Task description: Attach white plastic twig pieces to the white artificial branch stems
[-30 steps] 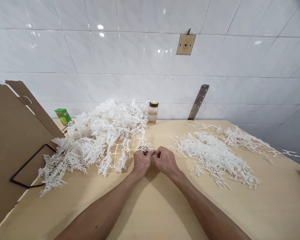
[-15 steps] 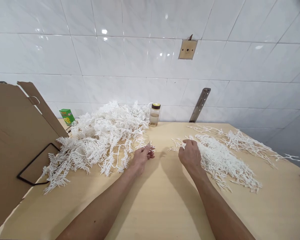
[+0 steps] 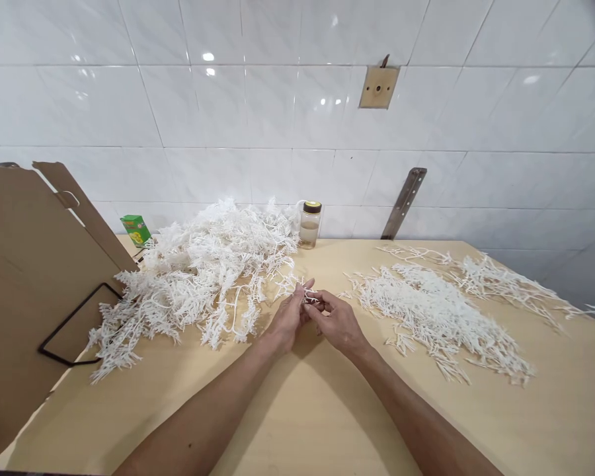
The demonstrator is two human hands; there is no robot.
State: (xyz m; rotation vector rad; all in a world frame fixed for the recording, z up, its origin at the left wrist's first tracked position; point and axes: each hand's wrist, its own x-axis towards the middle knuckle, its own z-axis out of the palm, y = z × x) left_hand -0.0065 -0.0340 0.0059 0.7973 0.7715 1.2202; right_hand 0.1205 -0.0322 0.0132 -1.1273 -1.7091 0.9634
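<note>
My left hand is closed on a white branching plastic sprig, whose thin twigs poke out above the fingers. Against it, my right hand pinches the sprig's near end with thumb and fingertips. The fingers of both hands partly hide the piece. To the left lies a big tangled heap of white plastic branches. A flatter pile of small white sprigs is spread out to the right. Behind that pile lie barer white stems.
A lidded jar of cloudy liquid stands by the tiled wall. At the left are a cardboard box, a black wire frame and a small green box. A metal bracket rises at the back of the table.
My right hand has moved left from the small-sprig pile to meet my left hand and now pinches the sprig. The view has shifted slightly.
</note>
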